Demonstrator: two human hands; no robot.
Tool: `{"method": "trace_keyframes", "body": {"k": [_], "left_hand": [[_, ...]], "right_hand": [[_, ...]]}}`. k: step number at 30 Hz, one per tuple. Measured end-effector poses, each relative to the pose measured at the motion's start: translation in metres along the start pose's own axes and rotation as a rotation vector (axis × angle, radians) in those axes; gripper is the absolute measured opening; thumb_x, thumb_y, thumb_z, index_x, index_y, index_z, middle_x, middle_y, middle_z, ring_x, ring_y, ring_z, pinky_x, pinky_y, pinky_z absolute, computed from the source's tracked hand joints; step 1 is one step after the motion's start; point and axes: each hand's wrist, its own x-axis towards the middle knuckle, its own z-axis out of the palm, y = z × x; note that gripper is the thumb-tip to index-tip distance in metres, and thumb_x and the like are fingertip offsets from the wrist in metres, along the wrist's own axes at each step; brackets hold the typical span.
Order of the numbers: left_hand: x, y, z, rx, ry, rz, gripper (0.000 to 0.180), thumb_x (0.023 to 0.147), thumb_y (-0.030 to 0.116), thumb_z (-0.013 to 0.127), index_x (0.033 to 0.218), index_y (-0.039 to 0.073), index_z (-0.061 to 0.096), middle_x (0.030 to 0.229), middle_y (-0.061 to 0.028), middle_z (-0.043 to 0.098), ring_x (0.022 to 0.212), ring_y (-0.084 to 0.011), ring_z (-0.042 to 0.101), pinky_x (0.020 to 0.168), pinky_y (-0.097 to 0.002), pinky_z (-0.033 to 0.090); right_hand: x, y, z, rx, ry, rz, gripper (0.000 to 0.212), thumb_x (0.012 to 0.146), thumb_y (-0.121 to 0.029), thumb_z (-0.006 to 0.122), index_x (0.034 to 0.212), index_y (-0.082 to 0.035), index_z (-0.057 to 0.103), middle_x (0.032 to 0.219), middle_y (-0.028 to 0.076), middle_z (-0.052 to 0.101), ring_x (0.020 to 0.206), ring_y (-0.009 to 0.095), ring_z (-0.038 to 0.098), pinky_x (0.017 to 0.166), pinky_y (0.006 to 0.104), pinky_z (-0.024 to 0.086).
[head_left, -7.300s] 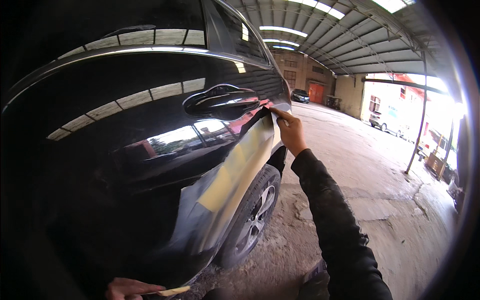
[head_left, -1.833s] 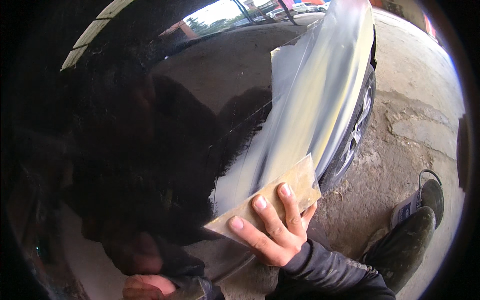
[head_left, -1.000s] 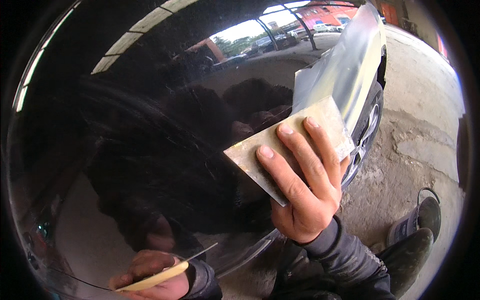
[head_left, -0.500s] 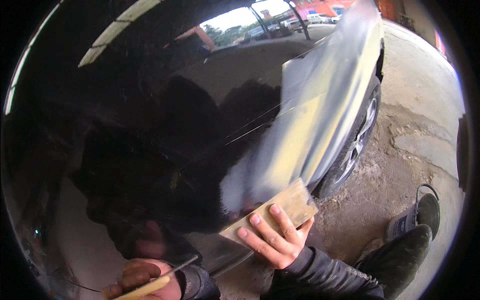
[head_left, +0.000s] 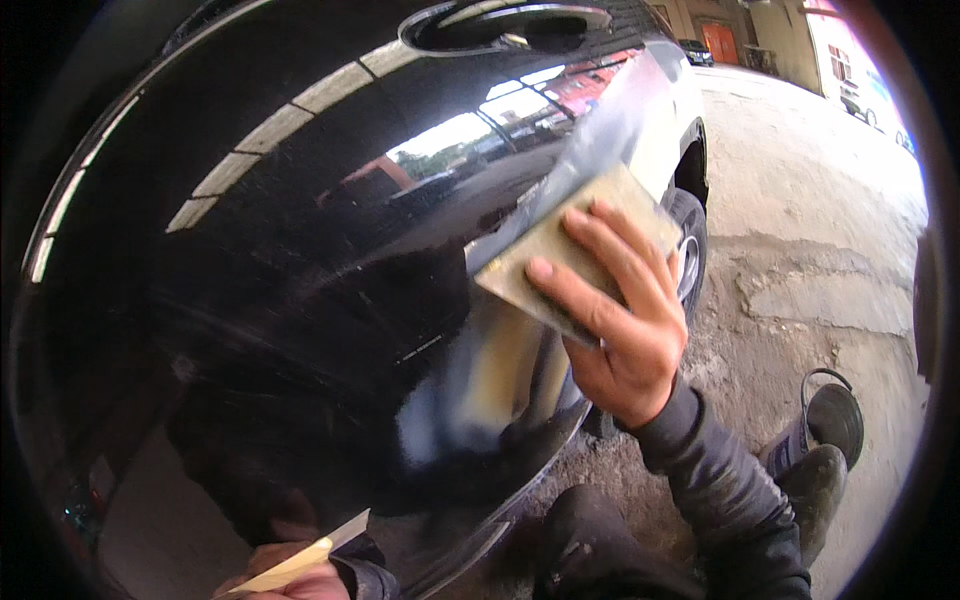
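My right hand (head_left: 635, 340) presses a flat beige rectangular pad (head_left: 530, 245) against the car's side, fingers spread over its outer face. Beneath and around the pad runs a dulled patch (head_left: 500, 370) of grey and yellowish filler on the glossy black car panel (head_left: 300, 350). Low at the left, my left hand (head_left: 305, 580) is closed round a scraper (head_left: 290, 568) with a yellow handle and a pale flat blade, held apart from the panel. The frame's bottom edge cuts off part of that hand.
A recessed door handle (head_left: 505, 30) sits at the top of the panel. Beyond the patch is the car's wheel (head_left: 690, 230). On the rough concrete ground (head_left: 800, 210) at right stands a bucket (head_left: 835, 415) with a raised handle, close to my boot (head_left: 820, 490).
My right hand has moved up and forward along the panel with the pad. The view has shifted, bringing the door handle into sight. My left hand still holds the scraper.
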Motion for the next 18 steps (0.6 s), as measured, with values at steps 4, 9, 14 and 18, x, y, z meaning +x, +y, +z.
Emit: {"method": "trace_keyframes", "body": {"k": [4,9,14,18], "left_hand": [[-0.002,-0.009,-0.007,0.124,0.04,0.055,0.05,0.106,0.011,0.062,0.153,-0.002,0.052,0.147,-0.0277,0.057,0.13,-0.0435,0.06,0.108,-0.0502,0.05],[0.006,-0.005,-0.005,0.108,0.039,0.075,0.045,0.11,0.017,0.055,0.149,-0.005,0.052,0.144,-0.0307,0.056,0.124,-0.0481,0.061,0.103,-0.0524,0.05],[0.013,0.022,0.016,0.0,0.083,-0.011,0.045,0.111,0.022,0.053,0.144,-0.01,0.054,0.141,-0.0328,0.058,0.12,-0.0479,0.062,0.101,-0.0519,0.05],[0.011,0.027,0.018,0.009,0.083,-0.074,0.046,0.112,0.025,0.053,0.14,-0.012,0.057,0.14,-0.0339,0.059,0.124,-0.0475,0.062,0.104,-0.0508,0.049]], "right_hand": [[0.012,0.002,0.014,0.075,0.011,0.025,0.045,0.083,0.001,0.07,0.124,-0.015,0.081,0.135,0.02,0.07,0.131,0.041,0.063,0.111,0.048,0.048],[-0.025,-0.036,0.014,0.041,-0.087,0.127,0.042,0.084,-0.005,0.073,0.124,-0.013,0.08,0.134,0.023,0.069,0.128,0.044,0.063,0.109,0.0498,0.05],[-0.086,-0.093,0.013,0.07,-0.207,0.298,0.056,0.074,-0.019,0.08,0.129,-0.028,0.079,0.139,0.013,0.069,0.132,0.035,0.061,0.115,0.0603,0.038],[-0.137,-0.118,0.012,0.045,-0.248,0.295,0.052,0.081,-0.024,0.077,0.132,-0.032,0.077,0.139,0.007,0.07,0.131,0.03,0.062,0.109,0.0535,0.041]]}}
